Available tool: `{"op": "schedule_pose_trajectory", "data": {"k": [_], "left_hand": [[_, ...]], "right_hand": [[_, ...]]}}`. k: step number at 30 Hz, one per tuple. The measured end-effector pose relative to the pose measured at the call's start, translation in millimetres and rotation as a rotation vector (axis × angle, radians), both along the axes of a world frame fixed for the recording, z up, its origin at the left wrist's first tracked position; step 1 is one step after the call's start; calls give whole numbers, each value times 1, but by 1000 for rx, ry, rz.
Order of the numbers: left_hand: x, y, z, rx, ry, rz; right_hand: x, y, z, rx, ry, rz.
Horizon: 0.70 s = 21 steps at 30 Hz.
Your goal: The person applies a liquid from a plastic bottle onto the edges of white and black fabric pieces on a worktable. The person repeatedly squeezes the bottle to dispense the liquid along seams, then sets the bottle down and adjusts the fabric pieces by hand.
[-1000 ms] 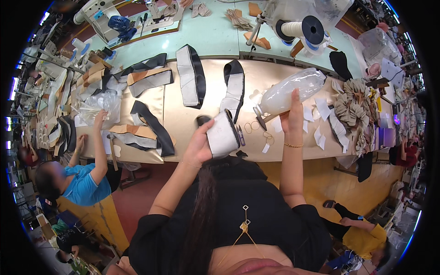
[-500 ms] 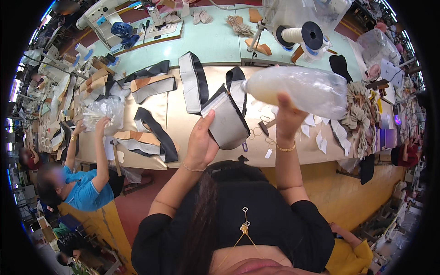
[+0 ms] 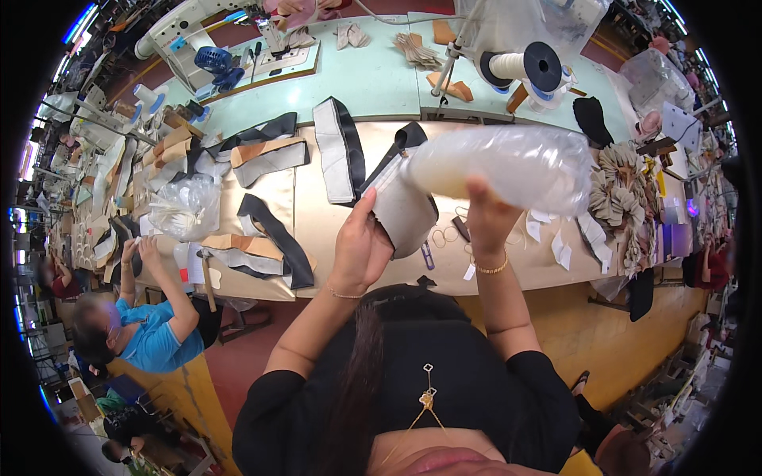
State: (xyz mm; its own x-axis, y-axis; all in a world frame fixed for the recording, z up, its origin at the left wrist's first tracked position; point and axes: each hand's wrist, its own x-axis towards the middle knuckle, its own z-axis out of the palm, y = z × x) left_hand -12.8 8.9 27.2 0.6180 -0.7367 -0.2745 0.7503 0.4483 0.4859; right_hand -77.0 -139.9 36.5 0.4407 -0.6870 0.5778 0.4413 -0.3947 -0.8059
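The left hand grips a curved grey piece; the right hand, a bottle (glossy, translucent plastic).

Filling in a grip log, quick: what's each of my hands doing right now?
Left hand: closed, holding the grey piece with dark edging.
Right hand: closed, holding the translucent bottle.
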Motion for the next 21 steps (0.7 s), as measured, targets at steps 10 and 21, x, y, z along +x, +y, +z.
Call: {"op": "schedule_pose_trajectory", "data": {"k": [10, 21], "left_hand": [[14, -2, 9, -307, 116, -200], [22, -6, 22, -413, 188, -140]], "right_hand": [[8, -3, 8, -97, 22, 264], [-8, -27, -15, -149, 312, 389]]}}
